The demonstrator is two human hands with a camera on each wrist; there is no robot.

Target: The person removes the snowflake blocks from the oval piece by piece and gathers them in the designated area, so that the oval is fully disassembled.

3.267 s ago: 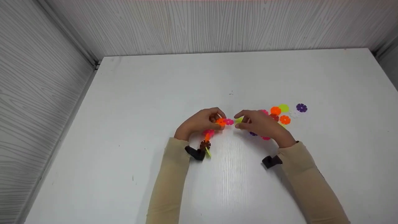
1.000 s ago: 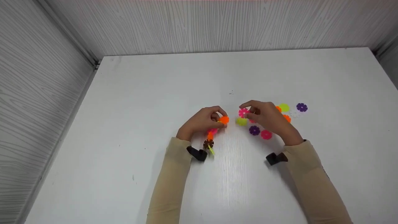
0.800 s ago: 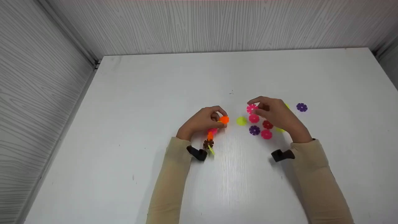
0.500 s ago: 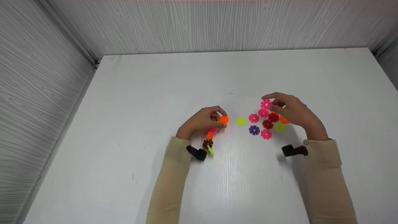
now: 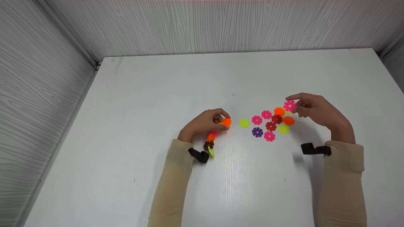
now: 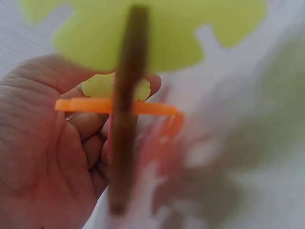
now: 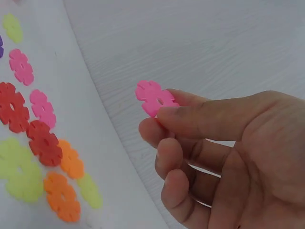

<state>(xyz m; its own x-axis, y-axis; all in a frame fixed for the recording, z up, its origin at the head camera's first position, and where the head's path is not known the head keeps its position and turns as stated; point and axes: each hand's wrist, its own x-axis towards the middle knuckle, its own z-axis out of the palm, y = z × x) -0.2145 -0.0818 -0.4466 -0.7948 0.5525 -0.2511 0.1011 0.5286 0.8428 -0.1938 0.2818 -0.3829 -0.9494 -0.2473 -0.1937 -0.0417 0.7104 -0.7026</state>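
Note:
My left hand [image 5: 206, 121] pinches an orange flower-shaped disc [image 5: 226, 122] at the end of a chain of slotted plastic discs. Below the palm hang a pink disc, an orange one, a brown disc [image 5: 208, 145] and a yellow disc [image 5: 211, 152]. Close to the left wrist camera, the brown disc [image 6: 125, 157] shows edge-on, slotted into a yellow disc [image 6: 176, 43]. Between thumb and forefinger my right hand [image 5: 322, 112] holds a loose pink disc [image 7: 151, 95], raised at the right end of the scattered discs.
Loose discs lie between and below the hands: a yellow disc [image 5: 244, 123], a purple disc [image 5: 257, 132], several pink ones, red discs [image 5: 270, 126] and orange discs [image 5: 288, 120]. The white table [image 5: 157, 85] meets a wood-grain panel [image 5: 221, 28] at the back.
A pink disc beside the orange one at my left fingertips is gone from there. My right hand, holding a pink disc, has moved right over the loose discs. My left hand stays nearly still.

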